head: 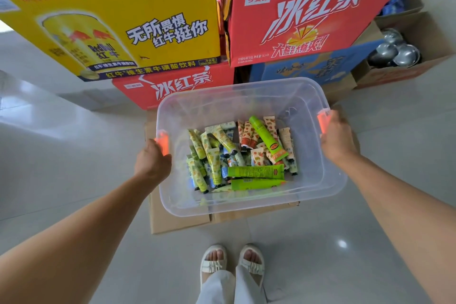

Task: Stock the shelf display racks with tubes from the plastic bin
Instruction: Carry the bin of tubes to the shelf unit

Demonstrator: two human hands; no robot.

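Note:
A clear plastic bin (pixel 328 180) with orange latch handles sits in front of me over a flat cardboard sheet. Inside lie several small tubes (pixel 241 153), green, yellow-patterned and orange-patterned, piled on the bin's floor. My left hand (pixel 151 161) grips the bin's left rim at the orange handle (pixel 163 143). My right hand (pixel 338 138) grips the right rim at the other orange handle (pixel 323 119). No shelf display rack is in view.
Stacked drink cartons stand right behind the bin: a yellow one (pixel 118 20), red ones (pixel 308 10) and a blue one (pixel 318 66). An open cardboard box with metal bowls (pixel 394 52) is at the right. My sandalled feet (pixel 232 264) stand on pale glossy floor tiles.

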